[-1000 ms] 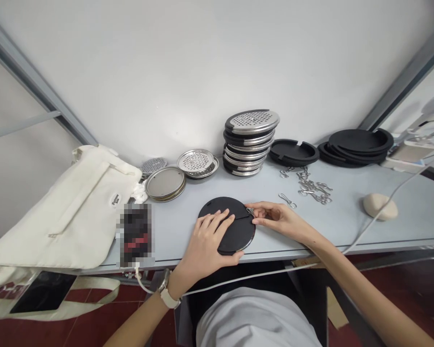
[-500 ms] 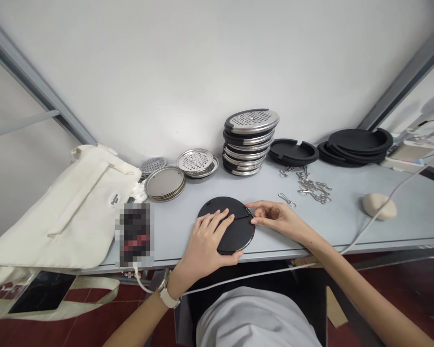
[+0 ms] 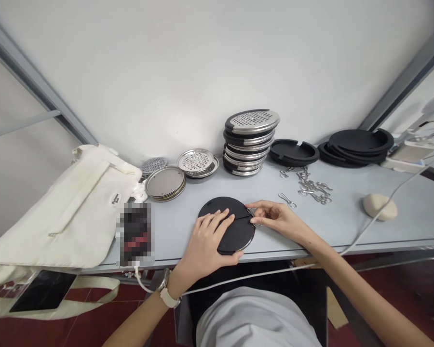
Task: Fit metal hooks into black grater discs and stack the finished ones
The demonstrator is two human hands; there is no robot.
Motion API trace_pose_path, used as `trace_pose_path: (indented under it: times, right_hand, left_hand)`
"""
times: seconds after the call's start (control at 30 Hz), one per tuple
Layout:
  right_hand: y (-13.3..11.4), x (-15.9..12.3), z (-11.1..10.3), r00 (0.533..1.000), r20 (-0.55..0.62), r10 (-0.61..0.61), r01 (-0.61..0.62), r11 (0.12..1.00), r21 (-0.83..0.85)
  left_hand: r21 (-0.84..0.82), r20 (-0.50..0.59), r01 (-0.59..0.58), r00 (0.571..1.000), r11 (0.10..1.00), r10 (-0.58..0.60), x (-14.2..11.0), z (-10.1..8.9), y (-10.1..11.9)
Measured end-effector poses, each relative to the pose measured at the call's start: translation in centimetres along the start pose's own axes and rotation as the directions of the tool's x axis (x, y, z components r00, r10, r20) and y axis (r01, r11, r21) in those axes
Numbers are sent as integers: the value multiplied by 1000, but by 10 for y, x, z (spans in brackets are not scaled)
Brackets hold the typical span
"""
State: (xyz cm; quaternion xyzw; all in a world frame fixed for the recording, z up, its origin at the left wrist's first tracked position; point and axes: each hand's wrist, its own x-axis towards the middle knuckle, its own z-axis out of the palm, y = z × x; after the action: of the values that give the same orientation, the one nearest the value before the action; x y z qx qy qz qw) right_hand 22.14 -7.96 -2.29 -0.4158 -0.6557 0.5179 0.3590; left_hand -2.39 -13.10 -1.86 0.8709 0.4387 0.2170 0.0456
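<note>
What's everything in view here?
Disc: one, black, front centre
Held clip: one, silver, disc's edge
Loose clips: several, silver, right
Tall stack: one, silver-black, back
Metal plates: several, silver, back left
Round trays: several, black, right
Bag: one, cream, left
Blurred object: one, dark, left
Rounded object: one, beige, right
Cables: several, white, right
Table: one, grey, middle
Wall: one, white, back
Watch: one, pale, left wrist
Left hand: one, bare, on disc
Right hand: one, bare, pinching clip

Pale grey top (image 3: 255,320), kinda creased, and there's a watch (image 3: 165,287) on the left wrist (image 3: 178,283), cream strap (image 3: 169,298) with a silvery case (image 3: 163,280). Both forearms (image 3: 361,284) are bare.
</note>
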Motion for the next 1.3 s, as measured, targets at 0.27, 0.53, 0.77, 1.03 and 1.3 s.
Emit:
trace_pose_path:
  times: [0.27,0.53,0.77,1.03,1.3]
  right_hand:
    - [0,1,4,1000,-13,0,0,1000,32]
    - [0,0,3,1000,2,-14,14,1000,27]
    - [1,0,2,999,30,-29,29,1000,8]
    - [1,-1,2,999,36,-38,39,999,-17]
    - [-8,-2,7,999,-7,-37,36,997,-63]
  left_hand:
    - [-1,14,2,1000,1000,-2,0,-1,0]
    - [5,8,0,1000,1000,0,-1,0,0]
    - [2,4,0,1000,1000,0,0,-2,0]
    - [0,0,0,1000,1000,0,0,0,0]
    - [5,-3,-8,1000,1000,8,0,-2,1]
